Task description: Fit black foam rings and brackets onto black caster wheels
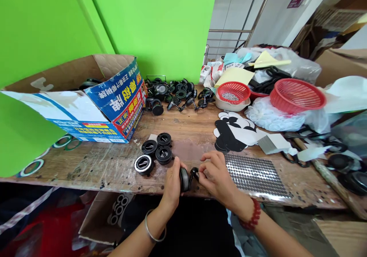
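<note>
At the left hand (173,182): closed grip on a round black part (184,179) with a ribbed silver rim, thumb and fingers wrapped over the rim.
At the right hand (216,175): fingertips pinched on a small black piece (195,172), pressed against the right-facing side of the round black part.
Located between the two hands, just above the near edge of the table (189,127), about mid-width.
Stood on edge, not flat: axis running left to right, open face turned toward the right hand, back seated in the left palm.
Nearer to the left hand, which carries the weight; met from the right by fingertips only.

Just left of the hands and slightly farther in: four more round black parts (156,154), lying flat and touching one another.
Just right of the hands: perforated metal sheet (255,175), flat along the near edge.
Toward the far left corner: open cardboard box (114,96).
Along the far edge: heap of black parts (174,91); toward the far right, two red baskets (233,92).
</note>
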Demonstrator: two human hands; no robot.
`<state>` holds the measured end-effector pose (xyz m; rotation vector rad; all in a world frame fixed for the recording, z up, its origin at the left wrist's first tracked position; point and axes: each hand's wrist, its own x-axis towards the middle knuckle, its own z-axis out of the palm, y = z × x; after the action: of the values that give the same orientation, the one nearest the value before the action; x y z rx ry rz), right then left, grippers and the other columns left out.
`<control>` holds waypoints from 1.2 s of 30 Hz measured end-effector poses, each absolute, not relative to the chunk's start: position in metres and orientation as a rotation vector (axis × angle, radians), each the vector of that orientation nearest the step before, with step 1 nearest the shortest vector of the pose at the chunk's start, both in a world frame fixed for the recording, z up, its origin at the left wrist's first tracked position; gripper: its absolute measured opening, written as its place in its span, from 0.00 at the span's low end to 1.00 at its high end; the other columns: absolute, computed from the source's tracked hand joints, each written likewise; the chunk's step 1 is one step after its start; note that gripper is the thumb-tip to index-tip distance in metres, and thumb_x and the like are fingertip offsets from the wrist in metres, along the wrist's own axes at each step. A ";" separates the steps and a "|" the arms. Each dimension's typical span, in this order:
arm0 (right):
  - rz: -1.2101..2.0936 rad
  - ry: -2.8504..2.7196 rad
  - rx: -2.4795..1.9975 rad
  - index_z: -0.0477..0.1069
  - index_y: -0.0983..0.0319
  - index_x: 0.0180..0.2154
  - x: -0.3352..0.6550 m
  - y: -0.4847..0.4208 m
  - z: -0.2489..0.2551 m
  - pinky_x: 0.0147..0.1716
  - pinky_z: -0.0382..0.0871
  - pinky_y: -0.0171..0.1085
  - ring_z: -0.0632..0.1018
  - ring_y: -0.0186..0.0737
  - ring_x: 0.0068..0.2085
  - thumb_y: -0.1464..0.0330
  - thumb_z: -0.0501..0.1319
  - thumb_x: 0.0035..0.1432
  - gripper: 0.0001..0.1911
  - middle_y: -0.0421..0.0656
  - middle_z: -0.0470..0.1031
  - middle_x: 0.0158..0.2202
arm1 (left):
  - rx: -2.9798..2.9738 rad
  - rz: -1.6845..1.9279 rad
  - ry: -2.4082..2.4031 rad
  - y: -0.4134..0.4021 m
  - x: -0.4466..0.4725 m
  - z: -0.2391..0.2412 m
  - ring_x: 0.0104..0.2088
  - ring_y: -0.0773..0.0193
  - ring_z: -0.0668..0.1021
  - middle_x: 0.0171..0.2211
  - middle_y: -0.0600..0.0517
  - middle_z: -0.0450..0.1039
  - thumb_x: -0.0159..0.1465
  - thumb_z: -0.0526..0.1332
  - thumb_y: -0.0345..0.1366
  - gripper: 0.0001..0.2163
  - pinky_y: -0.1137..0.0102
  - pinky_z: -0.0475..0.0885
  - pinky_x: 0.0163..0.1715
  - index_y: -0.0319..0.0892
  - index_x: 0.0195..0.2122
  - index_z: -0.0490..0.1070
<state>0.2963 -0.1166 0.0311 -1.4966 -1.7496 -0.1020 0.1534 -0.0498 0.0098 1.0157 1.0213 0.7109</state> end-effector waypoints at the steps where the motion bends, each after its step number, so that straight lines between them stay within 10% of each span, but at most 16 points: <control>1: -0.112 -1.775 -1.492 0.66 0.60 0.32 0.292 -0.116 0.032 0.49 0.68 0.46 0.68 0.46 0.48 0.79 0.59 0.59 0.08 0.46 0.69 0.42 | 1.041 0.719 1.024 -0.051 0.153 0.010 0.13 0.72 0.59 0.15 0.58 0.58 0.60 0.51 0.68 0.30 0.76 0.53 0.12 0.42 0.22 0.65; 16: 0.014 -1.953 -1.508 0.72 0.63 0.46 0.284 -0.126 0.036 0.53 0.71 0.53 0.70 0.51 0.56 0.78 0.56 0.63 0.12 0.52 0.71 0.49 | 0.855 0.671 1.044 -0.052 0.148 0.020 0.14 0.72 0.57 0.15 0.59 0.55 0.56 0.54 0.69 0.30 0.77 0.47 0.10 0.43 0.22 0.62; 26: 0.178 -1.596 -1.525 0.74 0.59 0.42 0.276 -0.141 0.013 0.35 0.76 0.34 0.78 0.37 0.36 0.75 0.52 0.68 0.12 0.45 0.73 0.37 | 0.944 0.536 0.986 -0.057 0.147 0.025 0.15 0.70 0.58 0.17 0.58 0.56 0.60 0.51 0.67 0.29 0.76 0.50 0.11 0.43 0.23 0.65; 31: 0.345 -1.552 -1.526 0.75 0.59 0.37 0.293 -0.149 0.032 0.34 0.74 0.34 0.76 0.36 0.34 0.74 0.55 0.66 0.10 0.42 0.73 0.33 | 1.538 0.584 0.580 -0.045 0.136 0.038 0.38 0.58 0.75 0.38 0.47 0.75 0.61 0.64 0.53 0.18 0.69 0.71 0.41 0.43 0.41 0.77; 36: 0.744 -1.288 -1.648 0.71 0.59 0.37 0.330 -0.159 0.035 0.23 0.69 0.33 0.74 0.35 0.24 0.65 0.57 0.64 0.06 0.37 0.73 0.25 | 1.499 0.461 0.563 -0.049 0.136 0.038 0.29 0.64 0.72 0.26 0.52 0.68 0.65 0.59 0.50 0.17 0.71 0.69 0.33 0.42 0.27 0.72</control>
<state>0.3302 -0.1590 0.0347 -1.6477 -1.2878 0.7442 0.1362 -0.0490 0.0384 1.4993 0.5626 0.4609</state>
